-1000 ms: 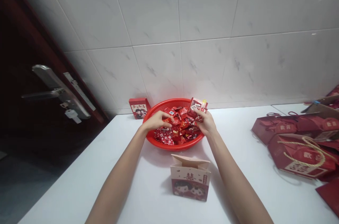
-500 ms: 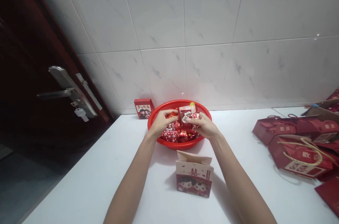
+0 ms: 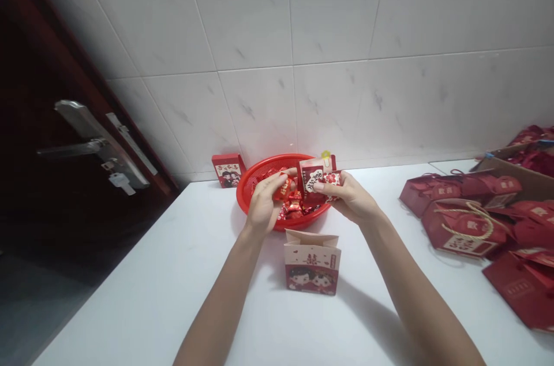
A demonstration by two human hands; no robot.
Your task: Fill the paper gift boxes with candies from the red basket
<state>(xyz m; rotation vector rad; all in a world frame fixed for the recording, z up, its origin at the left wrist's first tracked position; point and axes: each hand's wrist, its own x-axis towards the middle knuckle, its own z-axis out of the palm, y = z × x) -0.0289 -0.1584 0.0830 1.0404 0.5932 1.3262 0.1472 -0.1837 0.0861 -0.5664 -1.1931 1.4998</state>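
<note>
One red sweet (image 3: pixel 283 188) is gripped in the left hand (image 3: pixel 262 204), picked packets (image 3: pixel 310 184) in the right hand (image 3: pixel 352 198); five o'clock from the basket (image 3: pixel 242 193), the paper box (image 3: pixel 311 271) stands not yet closed, contents hidden.

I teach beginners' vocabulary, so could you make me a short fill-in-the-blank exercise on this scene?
1. The colour of the basket holding the wrapped sweets is ____.
2. The paper bag printed with two cartoon figures stands with its top ____.
3. The thumb pressed on the front of the dark red sachet belongs to the person's ____.
4. The keys hang below a metal handle on the dark ____.

Missing words: red; open; right hand; door.
</note>
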